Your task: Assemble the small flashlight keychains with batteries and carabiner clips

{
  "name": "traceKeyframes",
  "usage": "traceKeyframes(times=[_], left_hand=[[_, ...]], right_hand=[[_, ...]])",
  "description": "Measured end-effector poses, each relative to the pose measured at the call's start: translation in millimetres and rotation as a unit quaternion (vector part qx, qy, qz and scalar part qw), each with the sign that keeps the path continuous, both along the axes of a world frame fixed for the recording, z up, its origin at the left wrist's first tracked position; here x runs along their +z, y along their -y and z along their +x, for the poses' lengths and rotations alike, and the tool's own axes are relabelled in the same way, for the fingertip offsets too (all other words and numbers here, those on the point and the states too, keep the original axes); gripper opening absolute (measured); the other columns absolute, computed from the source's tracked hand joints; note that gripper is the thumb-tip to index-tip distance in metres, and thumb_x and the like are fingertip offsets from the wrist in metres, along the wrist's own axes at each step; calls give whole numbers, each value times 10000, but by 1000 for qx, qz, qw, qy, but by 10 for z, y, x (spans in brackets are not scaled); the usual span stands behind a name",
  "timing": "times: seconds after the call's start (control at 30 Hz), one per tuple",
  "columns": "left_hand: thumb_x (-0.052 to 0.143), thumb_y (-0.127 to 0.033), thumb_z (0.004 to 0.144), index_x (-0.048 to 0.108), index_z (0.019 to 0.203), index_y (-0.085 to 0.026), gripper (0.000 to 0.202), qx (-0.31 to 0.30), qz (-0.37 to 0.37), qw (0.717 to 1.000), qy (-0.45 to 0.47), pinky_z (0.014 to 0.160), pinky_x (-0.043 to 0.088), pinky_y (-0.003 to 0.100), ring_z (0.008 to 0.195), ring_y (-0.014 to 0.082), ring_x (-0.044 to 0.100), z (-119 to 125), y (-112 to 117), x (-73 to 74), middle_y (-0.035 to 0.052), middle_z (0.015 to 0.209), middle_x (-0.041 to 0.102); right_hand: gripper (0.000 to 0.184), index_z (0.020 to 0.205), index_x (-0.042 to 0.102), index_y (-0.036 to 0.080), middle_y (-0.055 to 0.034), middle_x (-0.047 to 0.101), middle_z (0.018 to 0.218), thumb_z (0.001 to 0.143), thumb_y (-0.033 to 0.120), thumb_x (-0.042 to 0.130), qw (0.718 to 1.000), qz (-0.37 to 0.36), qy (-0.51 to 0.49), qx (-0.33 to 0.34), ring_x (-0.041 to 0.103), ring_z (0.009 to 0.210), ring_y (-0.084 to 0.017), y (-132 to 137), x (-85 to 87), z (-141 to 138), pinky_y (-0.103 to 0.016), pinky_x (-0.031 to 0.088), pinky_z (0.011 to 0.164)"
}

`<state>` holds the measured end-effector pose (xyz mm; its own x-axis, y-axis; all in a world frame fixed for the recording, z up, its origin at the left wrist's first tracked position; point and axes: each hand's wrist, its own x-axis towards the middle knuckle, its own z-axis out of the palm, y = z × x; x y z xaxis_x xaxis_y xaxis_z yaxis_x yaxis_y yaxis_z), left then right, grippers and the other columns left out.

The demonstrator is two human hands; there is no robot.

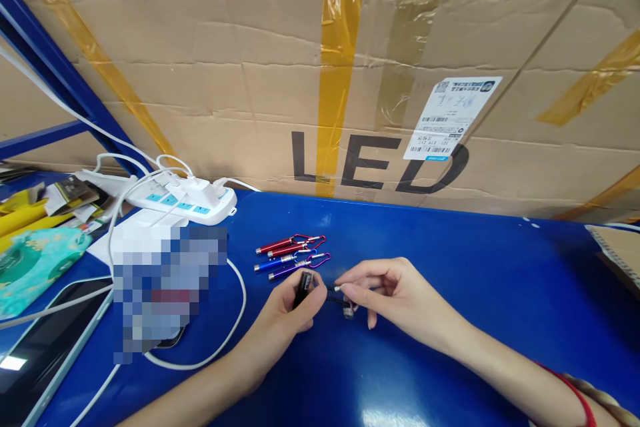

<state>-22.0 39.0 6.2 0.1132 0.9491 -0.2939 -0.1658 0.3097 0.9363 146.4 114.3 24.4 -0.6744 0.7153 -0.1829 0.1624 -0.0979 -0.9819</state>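
Note:
My left hand (290,310) is closed round a small black pen-shaped gadget (304,285), just above the blue tabletop (450,280). My right hand (387,293) pinches the thin end of that gadget between thumb and forefinger, beside a small metal ring or clip (349,310) hanging from it. Just beyond the hands lie several little pen-like keychain lights (290,255), two red, one blue and one purple, each with a coloured carabiner clip.
A white power strip (187,199) with plugs and white cables sits at the back left. A tablet or phone (45,347) lies at the left front, near a blurred patch. A big cardboard box (350,67) marked LED forms the back wall. Packets clutter the far left.

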Motion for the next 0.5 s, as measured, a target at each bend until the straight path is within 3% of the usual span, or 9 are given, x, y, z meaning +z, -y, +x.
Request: traceKeyframes(times=[0.2, 0.37, 0.5], left_hand=[[547, -601, 773, 427, 770, -168, 449, -11, -60, 989, 136, 513, 224, 213, 555, 57, 322, 94, 43, 14, -37, 719, 406], [592, -485, 796, 372, 778, -171, 383, -77, -66, 983, 153, 519, 212, 226, 511, 39, 340, 124, 77, 65, 12, 746, 548], [653, -442, 759, 323, 751, -189, 416, -75, -43, 987, 135, 512, 204, 226, 504, 36, 332, 114, 83, 51, -13, 714, 540]], right_hand=[[216, 783, 694, 155, 0, 653, 688, 636, 301, 758, 999, -8, -34, -11, 566, 500, -57, 51, 1, -18, -149, 468, 462], [241, 811, 692, 160, 9, 655, 645, 615, 270, 777, 998, -29, -62, 15, 626, 477, -108, 80, 19, -28, -180, 472, 455], [113, 733, 710, 165, -10, 668, 676, 705, 274, 718, 997, 39, -52, 29, 628, 519, -93, 35, -5, -3, -166, 452, 456]])
